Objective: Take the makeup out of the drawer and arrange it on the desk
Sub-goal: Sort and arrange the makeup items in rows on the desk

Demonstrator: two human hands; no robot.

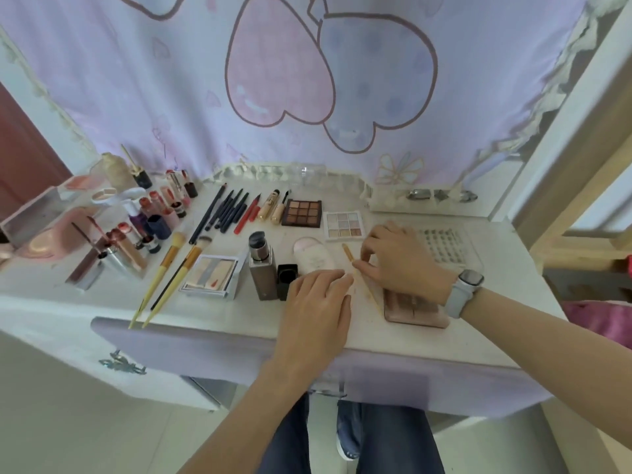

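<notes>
Head view looks down on my desk [478, 336], where the makeup lies spread out: a pink palette [415, 311] near the front edge under my right wrist, a brown eyeshadow palette [302, 212] and a pale one [343, 224] farther back, brushes [164, 271] and lipsticks [164, 213] to the left. My left hand [316, 309] rests flat with relaxed fingers beside a white compact [309, 258]. My right hand [400, 260] pinches a thin tan stick [349, 253] at its near end.

pink case [415, 311] partly hidden, perhaps a palette
</notes>
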